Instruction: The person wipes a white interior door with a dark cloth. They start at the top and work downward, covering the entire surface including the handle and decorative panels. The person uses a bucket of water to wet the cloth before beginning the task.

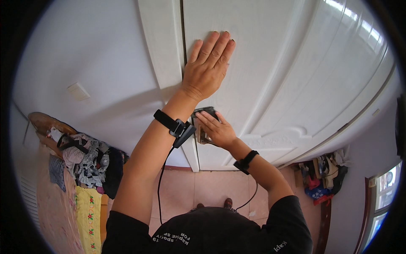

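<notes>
My left hand point(207, 66) lies against a white panelled door point(253, 47), palm to its surface and fingers pointing up, beside the gap at the frame. Lower down, my right hand point(217, 130) has its fingers over a dark flat object point(209, 110), partly blurred, at the door's edge. What this object is cannot be made out, and my right thumb is hidden. Just under the fingers is a brownish, shiny-rimmed plate point(202, 136) on the door, partly covered by the hand. Black straps circle both wrists; a small black device point(185, 135) sits on the left one.
At left, clothes point(85, 158) are heaped on a bed point(52, 203) with a yellow floral cloth point(85, 219). A light switch point(78, 91) is on the wall. Bags and other items point(320, 177) lie at right near a window point(383, 197). Cables hang from both wrists above the pink tiled floor point(177, 187).
</notes>
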A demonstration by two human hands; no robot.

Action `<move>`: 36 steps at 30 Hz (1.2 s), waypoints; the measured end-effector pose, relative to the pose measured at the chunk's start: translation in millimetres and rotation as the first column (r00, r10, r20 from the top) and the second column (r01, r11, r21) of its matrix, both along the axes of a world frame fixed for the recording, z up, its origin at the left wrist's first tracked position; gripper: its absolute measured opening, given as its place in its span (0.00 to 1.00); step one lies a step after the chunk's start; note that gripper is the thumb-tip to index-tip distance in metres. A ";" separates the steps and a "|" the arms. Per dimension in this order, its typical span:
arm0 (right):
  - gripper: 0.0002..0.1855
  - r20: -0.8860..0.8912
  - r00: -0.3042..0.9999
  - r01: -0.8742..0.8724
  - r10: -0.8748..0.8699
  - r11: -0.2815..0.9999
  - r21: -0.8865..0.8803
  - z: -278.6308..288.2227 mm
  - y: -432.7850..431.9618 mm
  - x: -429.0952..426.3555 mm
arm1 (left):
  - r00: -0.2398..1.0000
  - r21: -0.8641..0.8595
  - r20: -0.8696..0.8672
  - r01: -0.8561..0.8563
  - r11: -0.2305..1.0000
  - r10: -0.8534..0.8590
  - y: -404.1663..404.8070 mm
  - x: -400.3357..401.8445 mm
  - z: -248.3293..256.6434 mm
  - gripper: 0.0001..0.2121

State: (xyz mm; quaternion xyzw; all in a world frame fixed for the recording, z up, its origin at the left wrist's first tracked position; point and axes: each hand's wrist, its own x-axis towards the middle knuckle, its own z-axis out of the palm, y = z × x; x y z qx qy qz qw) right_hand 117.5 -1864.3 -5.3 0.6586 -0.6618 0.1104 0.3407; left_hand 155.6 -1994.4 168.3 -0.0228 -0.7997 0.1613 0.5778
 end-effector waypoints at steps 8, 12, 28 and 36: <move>0.26 0.002 0.999 0.037 -0.037 0.999 0.017 -12.0 25.5 -10.3 | 0.998 -0.024 -0.053 -0.045 0.999 0.044 1.8 -1.5 -0.8 0.23; 0.29 0.021 1.000 -0.005 0.003 0.993 0.118 -3.4 -4.8 5.3 | 1.000 -0.015 -0.013 -0.024 1.000 0.024 1.8 -2.7 1.3 0.23; 0.32 0.330 0.851 0.525 -0.408 0.679 -0.514 47.2 80.9 -95.4 | 0.994 -0.019 0.046 -0.094 0.995 0.095 0.3 -4.3 -4.5 0.29; 0.36 0.480 0.701 0.697 -0.527 0.650 -0.304 -107.3 100.7 -81.5 | 0.994 -0.034 0.029 -0.108 0.994 0.109 0.1 -5.7 -5.0 0.27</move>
